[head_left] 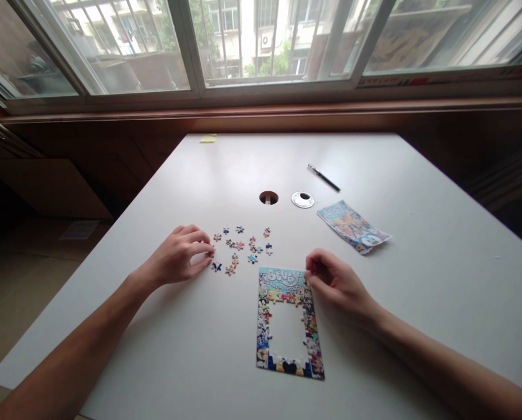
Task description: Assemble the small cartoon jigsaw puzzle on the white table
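On the left, my left hand [180, 255] has its thumb and index finger closed on a small puzzle piece [211, 253], mostly covered by the fingertips. Several loose jigsaw pieces [239, 245] lie scattered just to the right of these fingers. A jigsaw puzzle [263, 341] lies flat in front of me, its printed border joined around an open middle where the white table shows. At its top right corner, my right hand [336, 286] is curled, with thumb and index fingertip pinched at the edge. The other right fingers are folded into the palm.
A creased picture sheet [352, 226] lies right of the pieces, and a black pen [324, 178] behind it. The white table [191, 350] has a round hole [268, 198] with its metal cover [302, 200] beside it. A yellow note [208, 139] sits at the far edge, below windows.
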Available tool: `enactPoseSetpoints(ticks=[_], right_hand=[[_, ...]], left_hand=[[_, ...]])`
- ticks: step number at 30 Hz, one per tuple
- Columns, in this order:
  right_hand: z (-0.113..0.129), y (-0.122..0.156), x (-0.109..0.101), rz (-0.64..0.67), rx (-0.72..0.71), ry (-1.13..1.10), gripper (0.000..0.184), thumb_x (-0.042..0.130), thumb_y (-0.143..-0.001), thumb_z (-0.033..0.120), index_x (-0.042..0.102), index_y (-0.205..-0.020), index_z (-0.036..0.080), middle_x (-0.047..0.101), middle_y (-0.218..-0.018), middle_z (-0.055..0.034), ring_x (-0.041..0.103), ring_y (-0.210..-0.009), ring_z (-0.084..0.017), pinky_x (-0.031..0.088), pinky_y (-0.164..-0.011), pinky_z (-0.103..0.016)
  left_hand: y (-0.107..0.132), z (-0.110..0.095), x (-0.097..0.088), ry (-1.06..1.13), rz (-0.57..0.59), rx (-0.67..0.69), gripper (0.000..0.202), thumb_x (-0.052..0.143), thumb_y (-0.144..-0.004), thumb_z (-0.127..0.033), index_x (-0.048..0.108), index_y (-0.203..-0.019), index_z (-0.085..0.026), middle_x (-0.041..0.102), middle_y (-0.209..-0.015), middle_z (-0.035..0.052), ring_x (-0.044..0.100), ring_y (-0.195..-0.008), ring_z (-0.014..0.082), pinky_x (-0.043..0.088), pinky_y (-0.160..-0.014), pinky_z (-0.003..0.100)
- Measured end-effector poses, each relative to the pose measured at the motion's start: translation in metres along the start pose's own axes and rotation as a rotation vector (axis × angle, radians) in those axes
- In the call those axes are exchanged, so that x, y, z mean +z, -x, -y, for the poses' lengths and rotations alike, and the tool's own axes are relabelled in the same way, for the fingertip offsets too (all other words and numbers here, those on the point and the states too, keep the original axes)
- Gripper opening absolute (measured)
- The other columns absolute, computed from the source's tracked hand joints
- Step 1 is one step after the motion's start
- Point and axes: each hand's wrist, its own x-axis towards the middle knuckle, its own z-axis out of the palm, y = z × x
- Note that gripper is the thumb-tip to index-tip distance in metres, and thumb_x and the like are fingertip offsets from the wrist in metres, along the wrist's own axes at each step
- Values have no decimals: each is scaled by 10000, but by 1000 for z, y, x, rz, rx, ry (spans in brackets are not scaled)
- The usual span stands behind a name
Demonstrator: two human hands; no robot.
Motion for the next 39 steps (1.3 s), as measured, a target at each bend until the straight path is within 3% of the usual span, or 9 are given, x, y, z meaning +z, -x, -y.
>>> enactPoseSetpoints(ticks=[6, 12, 15, 19, 25, 32, 36, 39], right_hand=[[-1, 0, 1, 2, 8, -6, 90, 545, -840, 138, 507, -854, 218, 485, -753, 13, 459, -688, -145, 386, -633, -275], [1, 1, 0, 3, 12, 1, 75, 538, -851, 152, 501, -853, 218, 485, -753, 5, 464, -691, -152, 391, -635, -281], [0, 1, 0, 12, 12, -1, 76, 532, -854, 148, 501, -859, 218, 483, -751, 5, 461, -684, -150, 391, -630, -281], [-2, 1, 1, 13, 3, -3, 86, 534, -848, 138, 505, -860, 218, 484, -755, 8, 459, -684, -147, 390, -626, -278], [-1, 0, 1, 8, -9, -4, 87, 533, -840, 133, 507, -857, 214, 490, -766, 6, 467, -700, -149, 394, -627, -274], [0, 0, 1, 2, 0, -8, 83, 528, -839, 134, 504, -857, 212, 487, -764, 3, 467, -702, -150, 399, -628, -271], [-1, 0, 2, -5, -2, 4, 76, 522, -842, 140, 506, -859, 212, 486, -761, 5, 468, -701, -150, 397, -634, -274], [0, 1, 2, -15, -2, 2, 66, 525, -839, 149, 506, -855, 211, 489, -755, 5, 474, -700, -151, 395, -630, -273]], left_hand=[[0, 2, 4, 15, -90, -88, 197, 587, -862, -251, 688, -1026, -213, 672, -1018, 62, 586, -949, 224, 460, -863, 378], [1, 10, 12, 18, -124, -117, 261, 543, -902, -222, 696, -1111, -251, 669, -1014, 55, 597, -918, 207, 475, -835, 364], [-1, 0, 13, 41, -155, -97, 240, 564, -892, -229, 695, -1092, -241, 667, -1023, 60, 593, -937, 211, 470, -854, 378], [-6, -28, 19, 59, -157, -34, 191, 618, -867, -301, 699, -1022, -225, 663, -1027, 66, 569, -997, 237, 451, -884, 407], [-15, -61, 36, -2, -215, -227, 222, 620, -875, -379, 694, -987, -201, 664, -1011, 80, 544, -972, 262, 420, -853, 437], [-20, -59, 39, 85, -205, -212, 101, 565, -911, -221, 665, -897, -218, 678, -985, 37, 548, -960, 226, 372, -855, 405], [-18, -58, 37, 53, -253, -217, 156, 590, -895, -270, 655, -1023, -210, 670, -1064, 59, 547, -996, 245, 369, -871, 420], [-14, -59, 35, -1, -276, -217, 129, 617, -876, -304, 692, -937, -219, 674, -1030, 60, 544, -980, 261, 360, -869, 445]])
